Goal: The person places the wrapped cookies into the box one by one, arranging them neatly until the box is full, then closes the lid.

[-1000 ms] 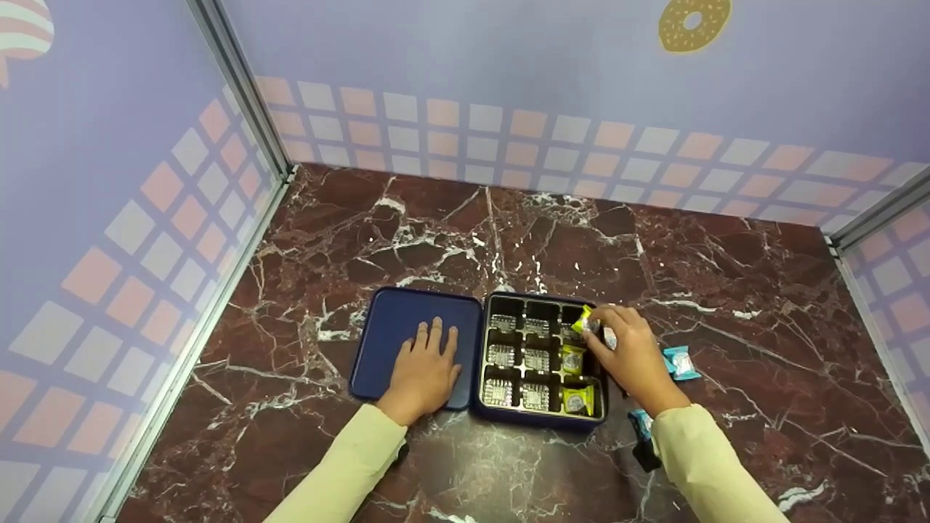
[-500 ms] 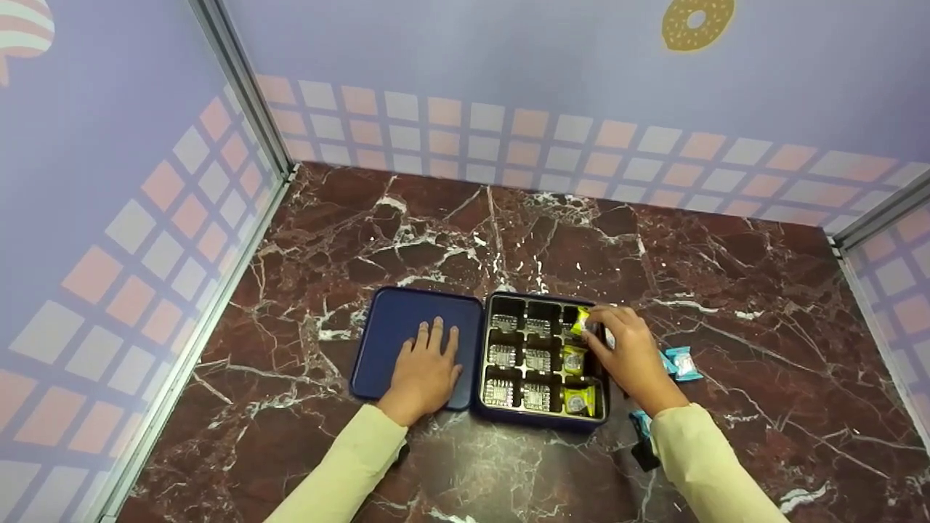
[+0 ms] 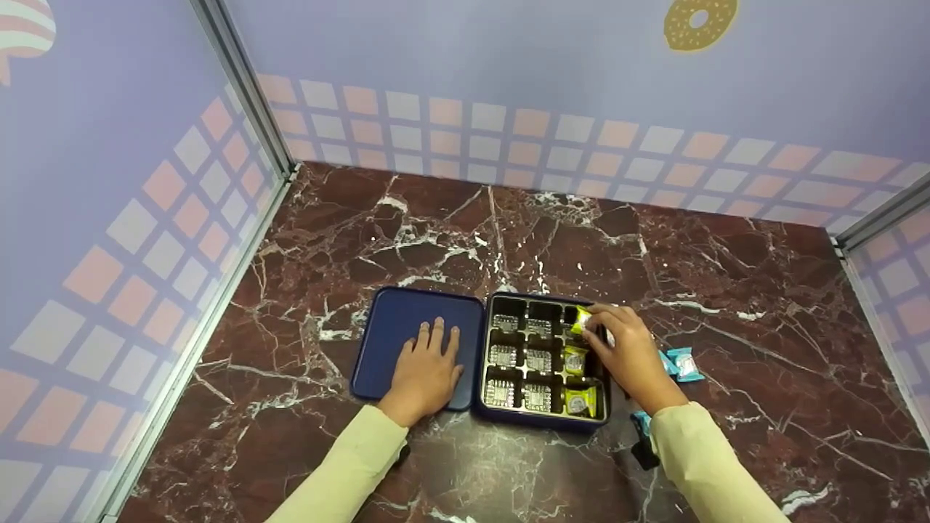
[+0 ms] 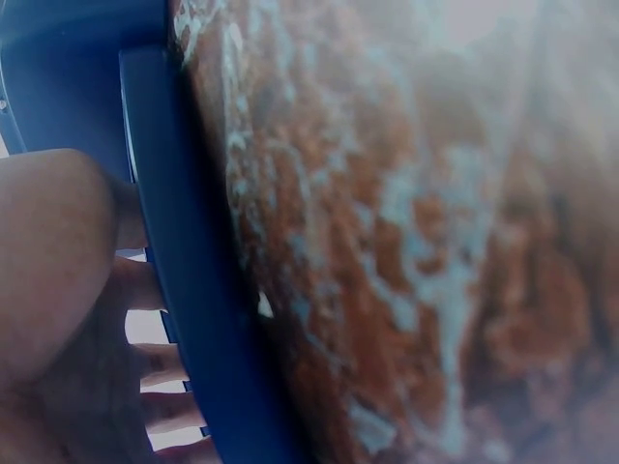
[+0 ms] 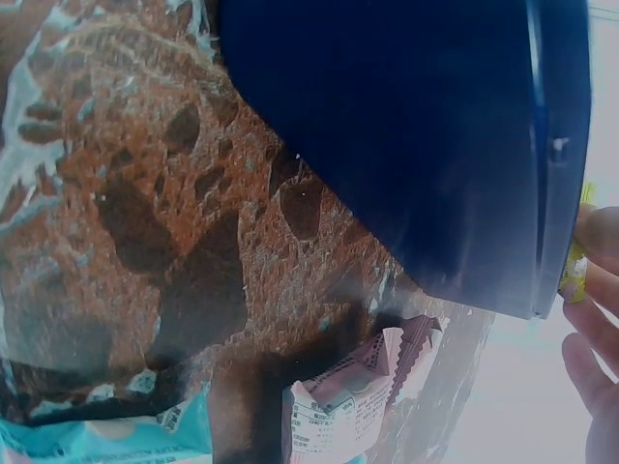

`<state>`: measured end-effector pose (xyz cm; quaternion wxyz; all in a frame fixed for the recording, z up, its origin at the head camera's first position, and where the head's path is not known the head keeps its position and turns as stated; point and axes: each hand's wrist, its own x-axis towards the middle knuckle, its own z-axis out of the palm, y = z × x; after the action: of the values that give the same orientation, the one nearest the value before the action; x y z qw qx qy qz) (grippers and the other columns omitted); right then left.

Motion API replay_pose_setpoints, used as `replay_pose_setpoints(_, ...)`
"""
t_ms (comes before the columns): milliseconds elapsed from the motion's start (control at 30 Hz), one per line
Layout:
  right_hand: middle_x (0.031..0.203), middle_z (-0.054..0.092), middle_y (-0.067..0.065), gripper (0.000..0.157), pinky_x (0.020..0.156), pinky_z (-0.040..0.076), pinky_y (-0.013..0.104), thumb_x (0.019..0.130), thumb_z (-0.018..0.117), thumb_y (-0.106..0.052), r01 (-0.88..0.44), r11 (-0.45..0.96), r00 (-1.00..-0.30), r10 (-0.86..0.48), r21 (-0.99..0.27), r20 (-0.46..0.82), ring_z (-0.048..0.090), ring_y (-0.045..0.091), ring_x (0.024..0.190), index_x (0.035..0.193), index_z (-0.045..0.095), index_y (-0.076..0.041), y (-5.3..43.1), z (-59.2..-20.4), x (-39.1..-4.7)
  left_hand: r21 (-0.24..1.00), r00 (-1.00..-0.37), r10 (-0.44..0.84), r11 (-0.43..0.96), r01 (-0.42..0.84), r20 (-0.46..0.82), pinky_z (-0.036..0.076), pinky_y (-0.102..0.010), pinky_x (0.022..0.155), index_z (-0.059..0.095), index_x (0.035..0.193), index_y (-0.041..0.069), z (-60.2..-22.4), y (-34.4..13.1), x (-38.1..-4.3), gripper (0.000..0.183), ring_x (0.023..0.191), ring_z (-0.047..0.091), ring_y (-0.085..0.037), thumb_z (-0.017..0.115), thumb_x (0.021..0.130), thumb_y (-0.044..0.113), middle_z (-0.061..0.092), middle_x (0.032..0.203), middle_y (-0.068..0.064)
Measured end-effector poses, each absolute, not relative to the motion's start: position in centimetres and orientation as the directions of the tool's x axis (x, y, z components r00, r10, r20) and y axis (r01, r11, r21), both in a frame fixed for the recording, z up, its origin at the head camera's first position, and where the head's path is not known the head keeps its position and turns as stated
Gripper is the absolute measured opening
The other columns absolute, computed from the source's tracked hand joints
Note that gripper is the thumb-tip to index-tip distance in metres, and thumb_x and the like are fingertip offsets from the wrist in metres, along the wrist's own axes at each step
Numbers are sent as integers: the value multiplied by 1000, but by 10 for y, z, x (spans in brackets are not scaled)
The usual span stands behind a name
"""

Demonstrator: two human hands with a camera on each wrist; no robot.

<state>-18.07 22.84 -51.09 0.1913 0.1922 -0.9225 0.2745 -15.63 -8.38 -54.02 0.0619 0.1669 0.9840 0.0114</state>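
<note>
My left hand [image 3: 425, 374] lies flat with fingers spread on the dark blue lid [image 3: 403, 309]. In the left wrist view the lid's edge [image 4: 184, 251] stands beside the fingers. To its right is the blue tin [image 3: 541, 419] with a clear-bottomed divided insert. My right hand [image 3: 631, 352] pinches a yellow wrapped candy [image 3: 580, 319] at the far right compartment. Two more yellow candies, one in the middle right compartment [image 3: 574, 361] and one in the near right compartment [image 3: 581, 401], sit below it. The right wrist view shows the tin's side [image 5: 406, 135] and a sliver of the held candy [image 5: 574, 278].
Blue wrapped candies [image 3: 685, 365] lie right of the tin, partly behind the right hand. Another blue wrapper [image 3: 641, 420] and a black object [image 3: 644, 455] lie near the right sleeve. A pink wrapped candy [image 5: 338, 411] shows in the right wrist view. Printed walls surround the marble-patterned surface.
The right hand and its yellow candy have lowered slightly into the far right compartment over the last second. The left hand stays in place on the lid.
</note>
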Motion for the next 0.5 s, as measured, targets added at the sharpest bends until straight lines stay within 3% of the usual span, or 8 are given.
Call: replay_pose_setpoints(500, 117, 69, 15, 19, 97, 47, 51, 77, 79, -5, -444, 773, -871, -254, -453, 420, 61, 35, 109, 93, 69, -5, 227, -513, -182, 50, -939, 326, 945, 322, -111, 37, -50, 108, 31, 153, 13, -541, -83, -157, 62, 142, 33, -38, 45, 100, 42, 30, 156, -18)
